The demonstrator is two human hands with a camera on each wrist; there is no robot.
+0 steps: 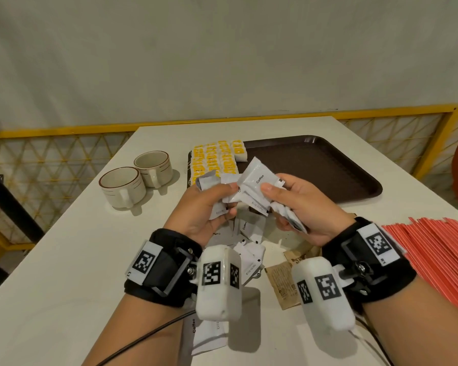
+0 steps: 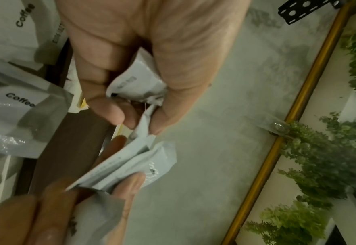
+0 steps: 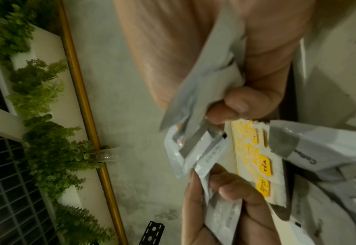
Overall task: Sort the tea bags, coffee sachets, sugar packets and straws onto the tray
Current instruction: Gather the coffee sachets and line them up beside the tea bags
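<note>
Both hands are raised over the table in front of the brown tray [image 1: 328, 165], and together they hold a bunch of white coffee sachets [image 1: 251, 186]. My left hand [image 1: 229, 199] pinches some between its thumb and curled fingers, one sachet [image 2: 137, 82] sitting in its palm. My right hand [image 1: 275, 207] grips others [image 3: 204, 82]. Yellow tea bags [image 1: 217, 157] lie in rows on the tray's left end. More coffee sachets [image 1: 249, 228] lie loose on the table under the hands. Brown sugar packets [image 1: 280, 281] lie near my right wrist. Red straws [image 1: 434, 254] are piled at the right.
Two cream cups [image 1: 122, 186] [image 1: 152, 165] stand on the table left of the tray. Another coffee sachet [image 1: 206, 336] lies near the front edge under my left wrist. A yellow railing [image 1: 64, 130] runs behind the table.
</note>
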